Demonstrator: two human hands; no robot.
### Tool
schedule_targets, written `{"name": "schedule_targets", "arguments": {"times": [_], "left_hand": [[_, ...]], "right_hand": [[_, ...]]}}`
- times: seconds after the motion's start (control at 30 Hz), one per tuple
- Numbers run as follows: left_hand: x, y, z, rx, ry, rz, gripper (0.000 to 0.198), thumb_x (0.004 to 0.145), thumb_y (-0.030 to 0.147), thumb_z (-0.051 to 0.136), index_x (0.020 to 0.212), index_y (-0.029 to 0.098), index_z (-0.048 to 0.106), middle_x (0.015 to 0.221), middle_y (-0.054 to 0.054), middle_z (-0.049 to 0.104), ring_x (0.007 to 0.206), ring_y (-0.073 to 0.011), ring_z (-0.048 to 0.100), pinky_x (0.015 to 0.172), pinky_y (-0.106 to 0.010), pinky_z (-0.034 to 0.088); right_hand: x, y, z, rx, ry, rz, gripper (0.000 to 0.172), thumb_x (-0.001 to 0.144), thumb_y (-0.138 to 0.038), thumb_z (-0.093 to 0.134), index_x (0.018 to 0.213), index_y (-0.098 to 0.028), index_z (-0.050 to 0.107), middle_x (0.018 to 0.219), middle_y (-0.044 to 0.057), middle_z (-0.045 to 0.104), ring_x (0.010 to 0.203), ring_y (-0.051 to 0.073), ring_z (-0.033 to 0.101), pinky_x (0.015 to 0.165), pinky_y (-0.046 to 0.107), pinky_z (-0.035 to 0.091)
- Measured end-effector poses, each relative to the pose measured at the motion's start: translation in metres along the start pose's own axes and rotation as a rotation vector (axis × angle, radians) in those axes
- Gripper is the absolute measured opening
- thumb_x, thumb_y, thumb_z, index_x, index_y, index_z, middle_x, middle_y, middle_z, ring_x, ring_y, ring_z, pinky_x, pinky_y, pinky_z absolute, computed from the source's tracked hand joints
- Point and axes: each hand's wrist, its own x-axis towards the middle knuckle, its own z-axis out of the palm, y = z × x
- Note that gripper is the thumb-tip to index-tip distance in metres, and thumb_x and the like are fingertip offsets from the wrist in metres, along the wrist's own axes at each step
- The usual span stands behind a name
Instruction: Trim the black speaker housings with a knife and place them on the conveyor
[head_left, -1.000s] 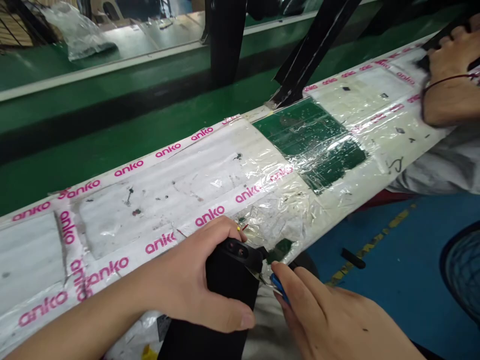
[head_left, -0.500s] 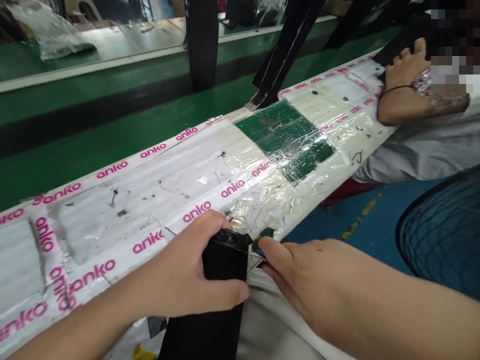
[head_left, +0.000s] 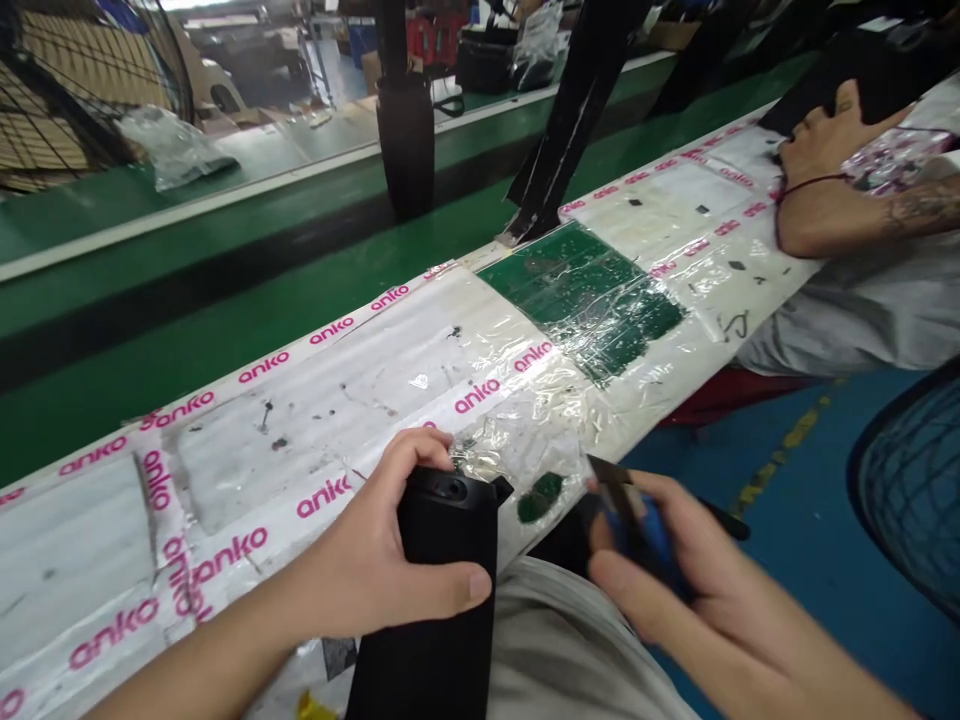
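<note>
My left hand (head_left: pixel 382 570) is wrapped round the upper end of a long black piece (head_left: pixel 450 540), thumb across its near face. Its end face has two small round holes, and a small black tab (head_left: pixel 502 490) juts from its right corner. The lower part runs out of view at the bottom. Off to the right, my right hand (head_left: pixel 697 590) grips a blue and black utility knife (head_left: pixel 641 525), its blade pointing up and left, apart from the black piece. The knife is slightly blurred.
The white ledge (head_left: pixel 375 370), covered with pink-lettered tape, runs diagonally ahead, with a green patch (head_left: pixel 585 290). A co-worker's hand (head_left: pixel 817 150) rests on black material at upper right. Black posts (head_left: pixel 405 140) rise beyond. A fan-like mesh guard (head_left: pixel 915 480) stands at right.
My right hand has drawn the knife away from the black piece's corner, to the right, baring the blade. My left hand keeps its hold. The view has shifted slightly.
</note>
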Motion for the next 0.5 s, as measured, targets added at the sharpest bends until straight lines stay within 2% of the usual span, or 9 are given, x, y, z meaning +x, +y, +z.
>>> {"name": "schedule_targets", "arguments": {"times": [0.07,0.1,0.17,0.23,0.33,0.43,0.5], "left_hand": [[-0.004,-0.003,0.006,0.000,0.069,0.070,0.072,0.078,0.032,0.088,0.130,0.038,0.038,0.156,-0.004,0.029,0.145,-0.0317,0.036,0.116,-0.050,0.039],[-0.007,-0.004,0.009,-0.027,0.079,0.118,0.072,0.081,0.029,0.083,0.133,0.041,0.035,0.159,-0.003,0.024,0.148,-0.0307,0.031,0.118,-0.050,0.037],[-0.009,-0.004,0.009,-0.096,0.053,0.175,0.067,0.084,0.024,0.075,0.134,0.044,0.034,0.161,0.000,0.019,0.153,-0.0296,0.026,0.119,-0.049,0.038],[-0.008,-0.003,0.006,-0.105,-0.010,0.094,0.072,0.084,0.029,0.079,0.138,0.043,0.033,0.159,-0.003,0.026,0.151,-0.0318,0.031,0.117,-0.050,0.042],[-0.001,0.003,-0.002,0.044,-0.102,-0.129,0.095,0.069,0.050,0.096,0.145,0.038,0.040,0.151,-0.009,0.040,0.143,-0.0401,0.041,0.115,-0.059,0.044],[0.005,0.011,-0.001,0.182,-0.161,-0.191,0.097,0.060,0.064,0.097,0.141,0.033,0.054,0.146,-0.011,0.048,0.136,-0.0442,0.046,0.113,-0.064,0.045],[0.005,0.015,0.006,0.195,-0.144,-0.214,0.100,0.060,0.068,0.095,0.144,0.032,0.054,0.145,-0.012,0.052,0.131,-0.0438,0.050,0.107,-0.062,0.050]], "right_hand": [[0.004,-0.004,0.032,0.431,-0.086,0.214,0.042,0.099,-0.058,0.068,0.128,-0.032,0.053,0.087,-0.001,0.066,0.071,0.018,0.066,0.065,0.027,0.060],[0.006,-0.004,0.043,0.567,-0.108,0.273,0.053,0.093,-0.060,0.075,0.130,-0.030,0.052,0.088,-0.002,0.064,0.073,0.017,0.064,0.068,0.028,0.059],[0.009,-0.001,0.054,0.723,-0.129,0.361,0.072,0.080,-0.064,0.087,0.131,-0.028,0.050,0.085,-0.004,0.060,0.068,0.015,0.058,0.063,0.027,0.054],[0.009,0.006,0.052,0.793,-0.170,0.469,0.085,0.073,-0.066,0.092,0.134,-0.026,0.049,0.076,-0.007,0.054,0.059,0.012,0.049,0.055,0.024,0.045],[0.003,0.017,0.039,0.859,-0.239,0.623,0.092,0.071,-0.066,0.094,0.138,-0.026,0.048,0.067,-0.011,0.050,0.051,0.008,0.042,0.052,0.022,0.038],[-0.005,0.025,0.033,0.944,-0.261,0.649,0.090,0.071,-0.063,0.096,0.138,-0.025,0.048,0.067,-0.010,0.053,0.048,0.007,0.040,0.051,0.022,0.037],[-0.008,0.028,0.033,0.976,-0.271,0.643,0.090,0.072,-0.062,0.095,0.138,-0.025,0.047,0.068,-0.010,0.054,0.047,0.006,0.039,0.050,0.021,0.036]]}}
